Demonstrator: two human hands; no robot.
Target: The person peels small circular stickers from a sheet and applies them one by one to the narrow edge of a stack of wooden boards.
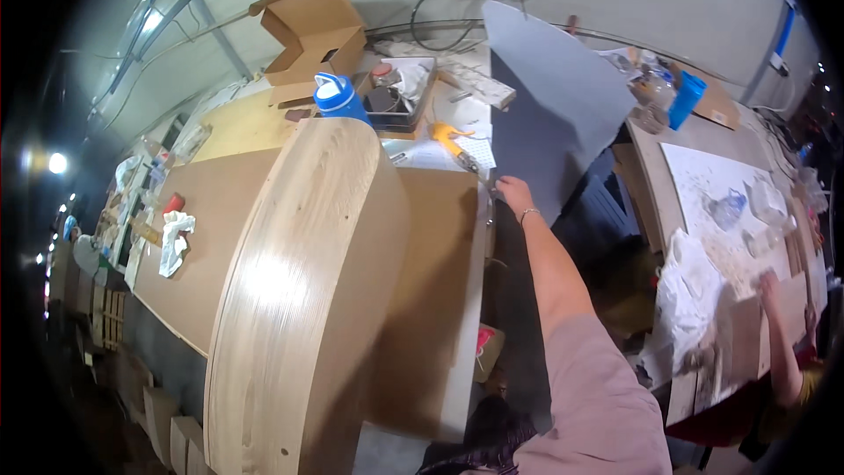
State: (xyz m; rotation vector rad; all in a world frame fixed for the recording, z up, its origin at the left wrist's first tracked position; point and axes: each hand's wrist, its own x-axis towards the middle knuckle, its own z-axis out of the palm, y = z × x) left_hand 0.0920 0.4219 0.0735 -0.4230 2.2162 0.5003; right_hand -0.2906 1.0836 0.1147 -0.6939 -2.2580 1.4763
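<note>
My right hand [513,193] reaches forward from a pink sleeve and grips the lower left corner of a large grey sheet [554,97], which stands up from the far end of the workbench. A wide, glossy curved wooden panel [299,299] lies lengthwise on the brown board [431,281] just left of my arm. Just beyond my hand on the bench lies a yellow utility knife [450,138]. My left hand is out of the picture.
A blue bottle [338,97], an open cardboard box [312,31] and a tray of jars [396,88] stand at the far end. A white rag [174,242] lies at the left. Another person's hand [772,292] works at the right table [703,167].
</note>
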